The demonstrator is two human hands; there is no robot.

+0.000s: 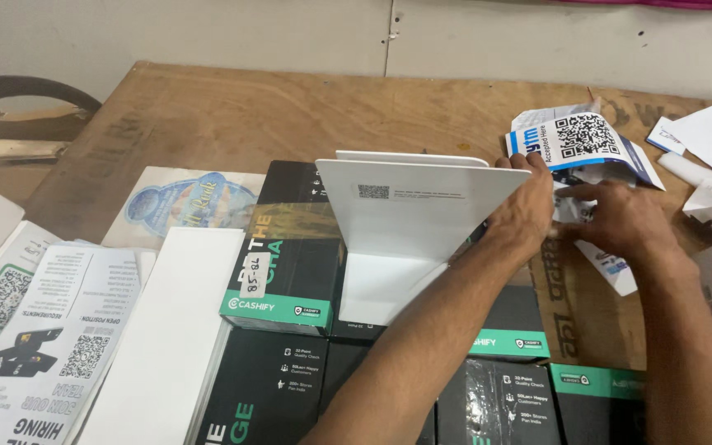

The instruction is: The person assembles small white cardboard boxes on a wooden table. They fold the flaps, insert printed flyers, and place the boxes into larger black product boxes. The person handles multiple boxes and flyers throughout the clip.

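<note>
Left hand (525, 210) grips white box lid (418, 206); right hand (624, 218) pinches papers (583, 144); plywood table (232, 115)

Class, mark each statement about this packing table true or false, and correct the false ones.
1. The left hand touches the white folded cardboard box. True.
2. The right hand rests on crumpled printed papers. True.
3. The white box lid lies flat and closed. False: it stands raised.
4. The table is glass. False: it is a brown wooden board.
5. Black and green cartons lie under the white box. True.
</note>
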